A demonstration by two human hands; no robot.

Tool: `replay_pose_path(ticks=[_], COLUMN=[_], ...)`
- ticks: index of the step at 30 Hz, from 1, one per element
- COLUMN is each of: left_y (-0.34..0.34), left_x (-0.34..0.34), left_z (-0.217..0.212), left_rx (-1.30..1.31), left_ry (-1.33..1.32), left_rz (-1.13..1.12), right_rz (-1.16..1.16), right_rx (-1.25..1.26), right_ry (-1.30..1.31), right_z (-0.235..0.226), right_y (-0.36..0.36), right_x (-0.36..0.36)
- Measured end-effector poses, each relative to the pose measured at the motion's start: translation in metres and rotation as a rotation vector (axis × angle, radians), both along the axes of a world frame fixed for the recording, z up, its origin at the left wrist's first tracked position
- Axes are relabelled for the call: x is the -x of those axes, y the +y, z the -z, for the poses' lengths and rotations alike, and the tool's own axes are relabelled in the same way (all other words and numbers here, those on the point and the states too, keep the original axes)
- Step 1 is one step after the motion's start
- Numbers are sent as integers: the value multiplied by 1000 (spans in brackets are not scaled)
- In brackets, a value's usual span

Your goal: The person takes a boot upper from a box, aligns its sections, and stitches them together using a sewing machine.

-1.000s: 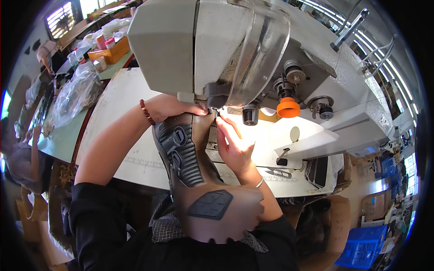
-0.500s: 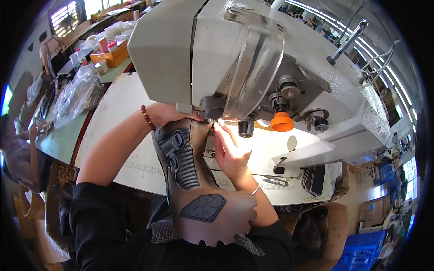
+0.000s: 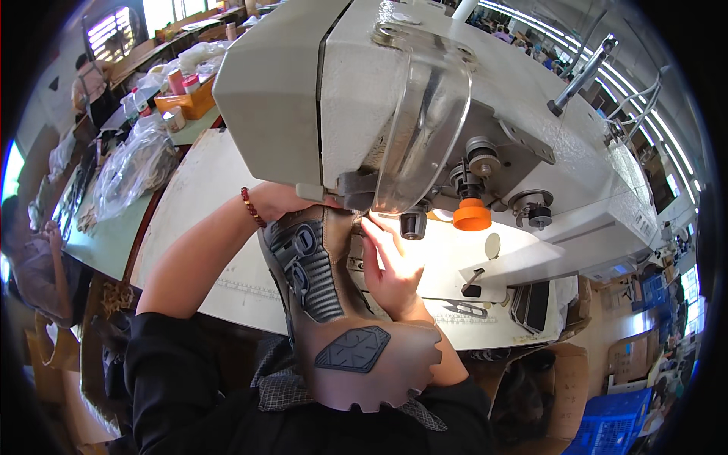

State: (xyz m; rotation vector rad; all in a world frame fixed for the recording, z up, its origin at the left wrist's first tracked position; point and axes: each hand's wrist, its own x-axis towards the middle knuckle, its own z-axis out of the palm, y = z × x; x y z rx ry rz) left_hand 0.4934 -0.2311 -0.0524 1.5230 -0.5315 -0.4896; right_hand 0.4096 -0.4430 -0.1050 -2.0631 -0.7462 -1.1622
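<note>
A brown boot upper (image 3: 353, 334) with a black ribbed panel and a dark raised patch lies from the sewing machine's needle area down toward my chest. Its scalloped edge hangs over the table's front. My left hand (image 3: 292, 200) grips the upper's far end beside the needle area, its fingertips partly hidden under the head of the sewing machine (image 3: 280, 98). From the other side my right hand (image 3: 394, 269) pinches the upper's edge with thumb and fingers, close to the needle. The needle itself is hidden behind the machine head.
Scissors-like snips (image 3: 466, 309) and a dark flat stack (image 3: 529, 307) lie on the white table (image 3: 189, 197) at right. A cardboard box (image 3: 569, 387) and blue crate (image 3: 610, 421) stand lower right. At left, a plastic bag (image 3: 136, 167) covers a neighbouring bench; a co-worker (image 3: 38, 265) sits there.
The boot upper's near end has swung slightly right. Both hands stay at the needle area and have shifted a little; the whole view has shifted slightly too.
</note>
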Motion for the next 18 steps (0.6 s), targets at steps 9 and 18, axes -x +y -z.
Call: replay_pose_path(ticks=[9,18], left_y=[-2,-8], left_x=[9,9], left_z=[-9,0], left_rx=[-66,-178], left_ry=[-224,-383], left_rz=[-80,-180], right_rz=[-226,-450], right_rx=[-145,-188], right_ry=[617,1189], right_z=[22,29], right_y=[3,-1], right_x=[17,2])
